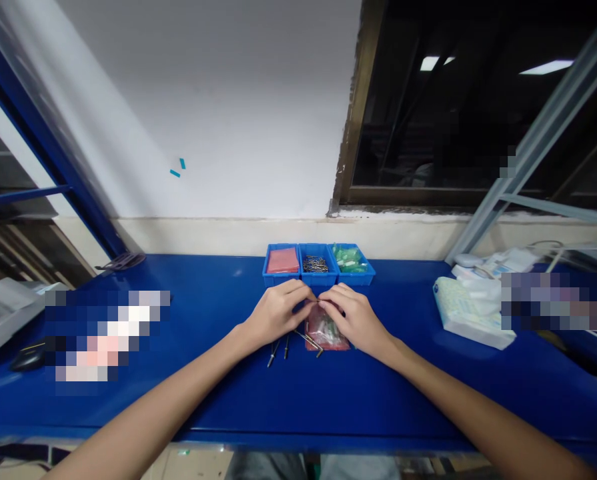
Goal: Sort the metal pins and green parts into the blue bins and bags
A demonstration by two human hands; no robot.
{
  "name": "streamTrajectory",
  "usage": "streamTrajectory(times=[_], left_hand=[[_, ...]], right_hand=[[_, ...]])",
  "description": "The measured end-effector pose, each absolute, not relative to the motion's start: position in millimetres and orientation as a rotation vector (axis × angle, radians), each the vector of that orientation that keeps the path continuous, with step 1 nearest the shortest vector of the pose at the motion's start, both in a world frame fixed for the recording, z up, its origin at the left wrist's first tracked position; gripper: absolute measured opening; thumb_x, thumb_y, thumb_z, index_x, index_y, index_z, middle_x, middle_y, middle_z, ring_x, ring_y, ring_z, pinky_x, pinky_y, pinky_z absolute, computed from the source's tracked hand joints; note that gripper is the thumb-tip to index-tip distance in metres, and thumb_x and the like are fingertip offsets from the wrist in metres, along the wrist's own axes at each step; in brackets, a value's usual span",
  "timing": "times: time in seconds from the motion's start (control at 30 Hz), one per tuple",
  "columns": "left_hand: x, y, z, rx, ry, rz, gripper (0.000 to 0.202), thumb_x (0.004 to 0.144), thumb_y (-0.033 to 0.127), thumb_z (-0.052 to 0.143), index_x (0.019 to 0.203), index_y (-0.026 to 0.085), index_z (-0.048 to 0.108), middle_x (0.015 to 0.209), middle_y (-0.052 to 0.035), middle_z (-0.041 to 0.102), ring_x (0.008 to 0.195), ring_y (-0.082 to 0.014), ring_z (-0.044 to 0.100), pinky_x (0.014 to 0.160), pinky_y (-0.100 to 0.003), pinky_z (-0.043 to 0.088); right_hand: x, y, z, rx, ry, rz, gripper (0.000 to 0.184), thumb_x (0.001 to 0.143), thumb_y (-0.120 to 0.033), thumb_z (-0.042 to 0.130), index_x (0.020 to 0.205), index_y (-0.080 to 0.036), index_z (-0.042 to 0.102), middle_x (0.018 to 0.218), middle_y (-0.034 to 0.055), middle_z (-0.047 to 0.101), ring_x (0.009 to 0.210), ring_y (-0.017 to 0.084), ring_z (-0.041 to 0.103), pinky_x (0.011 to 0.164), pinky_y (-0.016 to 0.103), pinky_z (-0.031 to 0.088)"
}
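Note:
My left hand (278, 310) and my right hand (355, 317) meet over the blue table (228, 393), fingers pinched together on the top edge of a small clear plastic bag (325, 331). The bag lies on a red backing and holds small green pieces. Several thin metal pins (283, 348) lie on the table just below my left hand, and one pin (311, 341) slants beside the bag.
Three small blue bins stand in a row behind my hands: one with red sheets (282, 261), one with metal pins (316, 265), one with green parts (351, 260). A white packet (471, 313) lies at the right. A dark mouse (27, 358) sits at the left edge.

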State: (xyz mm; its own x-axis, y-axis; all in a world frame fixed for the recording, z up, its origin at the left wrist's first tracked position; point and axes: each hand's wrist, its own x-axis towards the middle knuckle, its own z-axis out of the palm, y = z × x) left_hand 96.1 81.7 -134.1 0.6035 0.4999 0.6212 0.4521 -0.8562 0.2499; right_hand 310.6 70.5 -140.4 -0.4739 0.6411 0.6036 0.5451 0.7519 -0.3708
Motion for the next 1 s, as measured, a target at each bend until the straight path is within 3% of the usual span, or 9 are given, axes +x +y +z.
streamTrajectory(times=[0.23,0.37,0.57,0.7,0.8,1.0], left_hand=[[99,82,-136,2.868,0.840,1.061,0.029,0.101,0.020,0.048,0.130,0.015,0.055,0.102,-0.0097,0.066,0.089,-0.0188,0.060,0.078,-0.031,0.053],[99,83,-134,2.871,0.823,1.154,0.024,0.102,0.018,0.046,0.120,0.017,0.062,0.095,-0.0080,0.066,0.086,-0.0188,0.059,0.078,-0.033,0.051],[100,82,-132,2.705,0.853,1.221,0.010,0.099,0.022,0.054,0.099,0.017,0.063,0.088,-0.0038,0.067,0.079,-0.0160,0.060,0.075,-0.030,0.049],[100,82,-133,2.662,0.849,1.163,0.011,0.100,0.024,0.055,0.094,0.017,0.062,0.084,-0.0018,0.066,0.077,-0.0144,0.060,0.072,-0.027,0.048],[98,83,-133,2.677,0.872,1.149,0.010,0.100,0.024,0.055,0.096,0.018,0.062,0.086,-0.0022,0.067,0.080,-0.0149,0.061,0.073,-0.028,0.050],[93,89,-134,2.701,0.990,1.254,0.020,0.100,0.023,0.051,0.118,0.017,0.055,0.107,-0.0077,0.067,0.094,-0.0178,0.064,0.083,-0.033,0.054]], right_hand=[[307,66,-139,-0.910,-2.135,0.170,0.016,0.098,-0.016,0.051,0.085,-0.019,0.061,0.083,0.0033,0.065,0.082,0.019,0.057,0.079,0.032,0.044],[306,63,-140,-0.989,-2.120,0.220,0.014,0.097,-0.016,0.053,0.085,-0.019,0.060,0.084,0.0028,0.064,0.083,0.019,0.058,0.078,0.031,0.043],[308,70,-148,-1.021,-2.120,0.252,0.013,0.098,-0.016,0.052,0.102,-0.020,0.064,0.096,0.0037,0.067,0.093,0.020,0.061,0.084,0.032,0.044],[309,71,-149,-0.993,-2.167,0.225,0.015,0.099,-0.015,0.050,0.096,-0.020,0.065,0.092,0.0029,0.069,0.091,0.020,0.061,0.083,0.032,0.044],[312,71,-145,-0.974,-2.190,0.141,0.018,0.100,-0.015,0.049,0.096,-0.019,0.066,0.092,0.0036,0.069,0.090,0.020,0.060,0.084,0.033,0.045],[329,105,-125,-1.017,-2.242,-0.281,0.027,0.102,-0.020,0.041,0.101,-0.014,0.068,0.099,0.0104,0.068,0.098,0.025,0.057,0.088,0.039,0.049]])
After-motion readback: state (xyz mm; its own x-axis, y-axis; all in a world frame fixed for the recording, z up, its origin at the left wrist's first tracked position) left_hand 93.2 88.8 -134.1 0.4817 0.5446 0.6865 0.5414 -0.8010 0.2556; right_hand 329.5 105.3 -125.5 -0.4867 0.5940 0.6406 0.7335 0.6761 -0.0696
